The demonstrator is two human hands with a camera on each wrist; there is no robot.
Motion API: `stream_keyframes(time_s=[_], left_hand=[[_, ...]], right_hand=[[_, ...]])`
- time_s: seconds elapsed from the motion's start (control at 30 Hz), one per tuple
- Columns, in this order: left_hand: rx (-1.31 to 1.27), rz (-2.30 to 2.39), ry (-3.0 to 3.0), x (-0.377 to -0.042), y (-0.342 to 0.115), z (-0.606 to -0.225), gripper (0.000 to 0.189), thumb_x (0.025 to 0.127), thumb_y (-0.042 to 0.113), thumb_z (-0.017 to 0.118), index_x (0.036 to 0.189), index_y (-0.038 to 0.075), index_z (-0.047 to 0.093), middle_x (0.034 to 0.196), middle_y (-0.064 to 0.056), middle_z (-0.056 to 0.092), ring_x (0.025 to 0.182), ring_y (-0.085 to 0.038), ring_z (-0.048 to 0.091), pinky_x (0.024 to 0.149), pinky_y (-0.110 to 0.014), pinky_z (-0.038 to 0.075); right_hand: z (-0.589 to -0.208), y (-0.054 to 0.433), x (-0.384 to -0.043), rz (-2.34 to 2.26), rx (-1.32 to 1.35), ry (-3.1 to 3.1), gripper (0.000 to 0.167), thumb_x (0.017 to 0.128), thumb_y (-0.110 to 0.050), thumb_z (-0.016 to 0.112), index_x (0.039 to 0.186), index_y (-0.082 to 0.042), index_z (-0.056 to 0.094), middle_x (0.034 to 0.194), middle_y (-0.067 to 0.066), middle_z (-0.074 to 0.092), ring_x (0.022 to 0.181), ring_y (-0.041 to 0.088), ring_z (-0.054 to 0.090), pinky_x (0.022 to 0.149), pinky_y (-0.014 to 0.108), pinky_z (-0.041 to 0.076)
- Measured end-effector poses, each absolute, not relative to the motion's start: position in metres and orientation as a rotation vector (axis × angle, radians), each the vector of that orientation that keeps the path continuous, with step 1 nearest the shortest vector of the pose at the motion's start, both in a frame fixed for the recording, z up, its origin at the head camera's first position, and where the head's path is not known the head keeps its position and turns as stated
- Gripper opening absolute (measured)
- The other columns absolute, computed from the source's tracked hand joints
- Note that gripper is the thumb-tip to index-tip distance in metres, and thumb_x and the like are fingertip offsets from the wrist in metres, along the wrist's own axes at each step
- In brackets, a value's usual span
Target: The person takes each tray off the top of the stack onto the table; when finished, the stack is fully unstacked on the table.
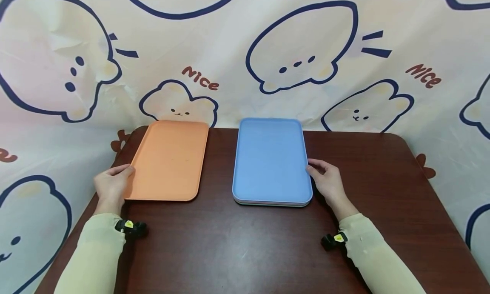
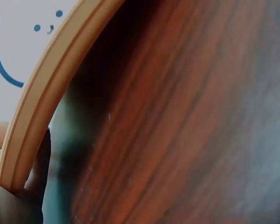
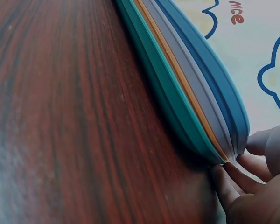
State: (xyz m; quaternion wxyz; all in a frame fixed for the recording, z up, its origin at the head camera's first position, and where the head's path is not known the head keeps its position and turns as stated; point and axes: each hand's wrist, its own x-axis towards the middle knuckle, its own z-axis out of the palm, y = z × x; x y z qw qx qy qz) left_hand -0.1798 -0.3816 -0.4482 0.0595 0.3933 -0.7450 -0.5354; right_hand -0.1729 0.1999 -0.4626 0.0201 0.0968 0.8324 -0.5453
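In the head view, my left hand (image 1: 112,183) pinches the left edge of an orange tray (image 1: 168,162), thumb on top. The left wrist view shows the orange rim (image 2: 37,102) between thumb and fingers, with dark space under it. A blue tray (image 1: 272,158) lies on top of a stack to the right. My right hand (image 1: 327,179) is at the stack's right edge, thumb and a finger pinching the blue rim (image 3: 224,79). Lower fingers touch the trays underneath: a grey tray (image 3: 189,58), an orange one (image 3: 177,70) and a green one (image 3: 170,98) at the bottom.
Both trays stand toward the far side of a dark brown wooden table (image 1: 229,243). A pale cloth (image 1: 229,43) printed with cartoon outlines hangs behind and around it. Each wrist wears a black camera band, such as the left one (image 1: 132,228).
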Motion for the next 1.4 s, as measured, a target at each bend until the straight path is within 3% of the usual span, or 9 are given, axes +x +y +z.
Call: stream_keyframes(time_s=[0.43,0.57,0.7,0.97,1.1,1.2,1.27,1.4], left_hand=[[1.123,-1.504,-2.321,-0.184,-0.391,-0.463,0.039,0.103,0.028,0.073,0.139,0.015,0.075,0.157,-0.009,0.058,0.155,-0.027,0.044,0.125,-0.044,0.042],[1.100,-1.437,-2.390,-0.184,-0.390,-0.464,0.040,0.104,0.026,0.070,0.141,0.011,0.073,0.155,-0.012,0.057,0.150,-0.029,0.048,0.102,-0.032,0.052],[1.075,-1.409,-2.415,-0.183,-0.389,-0.465,0.042,0.104,0.025,0.069,0.142,0.007,0.071,0.158,-0.015,0.055,0.148,-0.029,0.049,0.082,-0.020,0.044],[1.047,-1.336,-2.447,-0.185,-0.392,-0.466,0.041,0.104,0.025,0.069,0.141,0.006,0.071,0.151,-0.016,0.061,0.148,-0.031,0.050,0.093,-0.028,0.048],[1.031,-1.325,-2.457,-0.186,-0.393,-0.466,0.041,0.104,0.024,0.069,0.141,0.005,0.071,0.147,-0.017,0.063,0.144,-0.031,0.052,0.087,-0.025,0.047],[1.023,-1.354,-2.472,-0.187,-0.394,-0.464,0.042,0.105,0.024,0.068,0.143,0.006,0.070,0.133,-0.011,0.066,0.128,-0.026,0.059,0.078,-0.019,0.046],[1.023,-1.372,-2.478,-0.187,-0.395,-0.461,0.044,0.105,0.025,0.068,0.144,0.006,0.068,0.119,-0.001,0.065,0.111,-0.016,0.061,0.074,-0.016,0.046],[1.044,-1.422,-2.392,-0.186,-0.394,-0.455,0.046,0.105,0.028,0.068,0.146,0.009,0.067,0.100,0.018,0.058,0.088,0.002,0.054,0.072,-0.013,0.047]], right_hand=[[-0.461,0.200,-0.172,-1.688,0.307,2.558,0.040,0.111,-0.023,0.063,0.147,-0.005,0.066,0.147,0.020,0.064,0.122,0.027,0.062,0.082,0.010,0.053],[-0.462,0.201,-0.173,-1.695,0.295,2.558,0.040,0.110,-0.022,0.063,0.146,-0.004,0.066,0.147,0.020,0.065,0.121,0.027,0.063,0.082,0.010,0.053],[-0.462,0.202,-0.173,-1.699,0.282,2.563,0.040,0.110,-0.021,0.063,0.146,-0.004,0.066,0.147,0.020,0.065,0.121,0.026,0.063,0.082,0.010,0.053],[-0.462,0.203,-0.175,-1.699,0.270,2.558,0.040,0.110,-0.022,0.064,0.146,-0.004,0.067,0.148,0.020,0.064,0.123,0.027,0.063,0.082,0.011,0.053],[-0.462,0.203,-0.176,-1.696,0.271,2.560,0.040,0.110,-0.022,0.064,0.146,-0.004,0.067,0.148,0.020,0.064,0.122,0.027,0.063,0.082,0.011,0.053],[-0.462,0.203,-0.176,-1.691,0.272,2.566,0.040,0.110,-0.022,0.064,0.146,-0.004,0.067,0.148,0.020,0.064,0.122,0.027,0.063,0.082,0.011,0.053],[-0.462,0.203,-0.175,-1.692,0.280,2.561,0.040,0.110,-0.022,0.064,0.145,-0.004,0.067,0.149,0.019,0.064,0.122,0.026,0.062,0.082,0.010,0.053],[-0.460,0.205,-0.174,-1.695,0.296,2.551,0.041,0.109,-0.023,0.065,0.146,-0.005,0.067,0.151,0.018,0.063,0.126,0.027,0.061,0.083,0.009,0.052]])
